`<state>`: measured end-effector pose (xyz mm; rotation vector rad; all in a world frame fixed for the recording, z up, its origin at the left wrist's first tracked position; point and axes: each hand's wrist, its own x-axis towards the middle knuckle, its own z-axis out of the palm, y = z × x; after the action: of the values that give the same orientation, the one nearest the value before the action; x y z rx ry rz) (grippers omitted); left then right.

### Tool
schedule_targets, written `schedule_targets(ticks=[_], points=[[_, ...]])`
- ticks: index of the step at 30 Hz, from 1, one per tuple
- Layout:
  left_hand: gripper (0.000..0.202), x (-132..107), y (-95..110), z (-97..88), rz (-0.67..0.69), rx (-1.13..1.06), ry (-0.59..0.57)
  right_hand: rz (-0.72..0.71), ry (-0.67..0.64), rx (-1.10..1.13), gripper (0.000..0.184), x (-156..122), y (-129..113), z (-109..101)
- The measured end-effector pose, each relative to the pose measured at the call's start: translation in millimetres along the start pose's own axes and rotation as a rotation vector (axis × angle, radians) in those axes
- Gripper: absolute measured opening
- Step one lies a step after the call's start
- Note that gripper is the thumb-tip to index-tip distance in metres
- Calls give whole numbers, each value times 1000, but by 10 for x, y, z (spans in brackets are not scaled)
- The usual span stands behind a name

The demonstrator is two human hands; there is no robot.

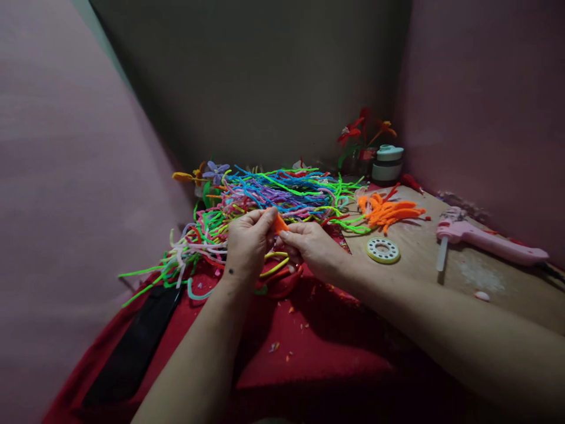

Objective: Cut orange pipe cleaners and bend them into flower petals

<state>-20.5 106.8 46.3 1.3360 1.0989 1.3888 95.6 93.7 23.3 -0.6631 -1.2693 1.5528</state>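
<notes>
Between my two hands is a short orange pipe cleaner piece (pixel 279 224), pinched from both sides. My left hand (pixel 250 238) grips its upper end between thumb and fingers. On the lower end, my right hand (pixel 315 247) closes with thumb and forefinger. Much of the piece is covered by the fingers, so its full shape cannot be made out. Just behind the hands lies a large heap of multicoloured pipe cleaners (pixel 282 191). A bunch of orange pipe cleaners (pixel 391 212) rests to the right on a board.
A pink glue gun (pixel 494 240) and a yellow-edged tape roll (pixel 382 250) lie on the brown board (pixel 419 288). A black flat case (pixel 135 344) sits on the red cloth (pixel 318 347). Behind stand a lidded jar (pixel 388 164) and red pipe cleaner flowers (pixel 352 132).
</notes>
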Motion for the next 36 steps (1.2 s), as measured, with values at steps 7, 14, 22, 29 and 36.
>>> schedule_targets(ticks=[7, 14, 22, 29, 36], points=[[19, 11, 29, -41, -166, -96, -186, 4, -21, 32, 25, 22, -10, -49], [27, -12, 34, 1, -95, -69, -17, 63, 41, -74, 20, 10, 61, 1], [24, -21, 60, 5, -77, -70, 48, 139, -119, 51, 20, 5, 95, -28], [28, 25, 60, -79, -71, -100, 5, 136, -146, 75, 17, -16, 93, 3], [28, 52, 46, -104, -20, -53, 65, 256, -89, 235, 23, -34, 56, 24]])
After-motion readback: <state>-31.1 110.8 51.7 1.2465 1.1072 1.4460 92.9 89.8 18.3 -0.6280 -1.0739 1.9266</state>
